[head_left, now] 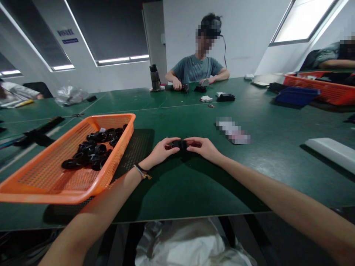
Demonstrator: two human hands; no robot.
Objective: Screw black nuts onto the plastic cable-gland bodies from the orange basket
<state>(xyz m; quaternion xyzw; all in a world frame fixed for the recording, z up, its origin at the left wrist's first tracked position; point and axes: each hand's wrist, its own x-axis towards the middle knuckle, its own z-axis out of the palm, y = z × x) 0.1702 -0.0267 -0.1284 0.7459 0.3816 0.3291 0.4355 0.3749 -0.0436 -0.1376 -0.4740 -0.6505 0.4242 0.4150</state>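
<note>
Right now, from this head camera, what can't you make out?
All in the head view:
- Black piece: its ends, covered by the fingers of your left hand and right hand.
- Black parts in the orange basket: their count, since they overlap.
- Flat item: its markings, pixelated.
- White bar: its far end, cut off by the right edge.

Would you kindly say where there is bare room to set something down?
Bare green table lies between the right forearm and the white bar, and beyond the left hand toward the bottle. It is crowded where black parts heap in the orange basket.
</note>
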